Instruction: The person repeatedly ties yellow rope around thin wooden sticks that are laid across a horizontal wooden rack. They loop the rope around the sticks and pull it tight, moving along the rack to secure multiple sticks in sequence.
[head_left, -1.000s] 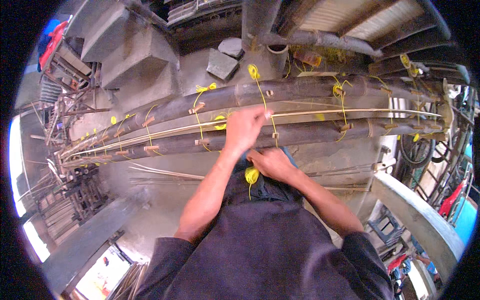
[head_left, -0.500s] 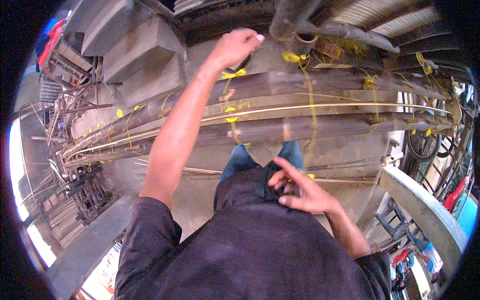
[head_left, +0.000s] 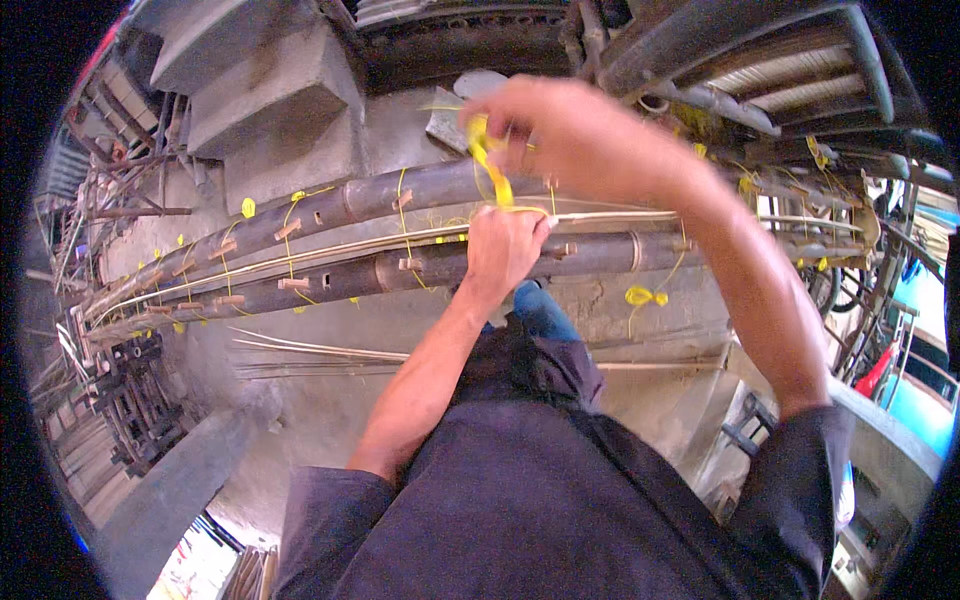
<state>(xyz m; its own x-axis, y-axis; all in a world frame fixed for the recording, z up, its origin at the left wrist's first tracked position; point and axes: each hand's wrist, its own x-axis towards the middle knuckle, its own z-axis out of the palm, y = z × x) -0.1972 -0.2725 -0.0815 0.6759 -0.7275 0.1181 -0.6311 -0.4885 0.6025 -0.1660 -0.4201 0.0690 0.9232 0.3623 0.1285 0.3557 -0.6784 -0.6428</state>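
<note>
Two long dark bamboo poles, a far pole [head_left: 375, 198] and a near pole [head_left: 345, 288], run side by side across in front of me, with short wooden pegs in them. Long pale strips [head_left: 620, 216] lie between the poles. My left hand [head_left: 505, 248] is closed around the strips, beside a length of yellow string at its knuckles. Just above it, my right hand [head_left: 575, 135] is blurred, its curled fingers on a looped bundle of yellow string [head_left: 490, 165]. The bundle stretches down toward my left hand. My palm hides part of the right fingers' hold.
Yellow ties loop over the poles at intervals, one with a yellow bow [head_left: 645, 296] hanging on the near side. Concrete steps [head_left: 270, 80] stand at the far left. Thin sticks [head_left: 320, 348] lie on the floor near my feet. A low wall [head_left: 890, 430] is at right.
My left hand has come down and nearer, onto the strips. My right hand has risen from my waist to the far pole and is now at the yellow string. The view has shifted.
</note>
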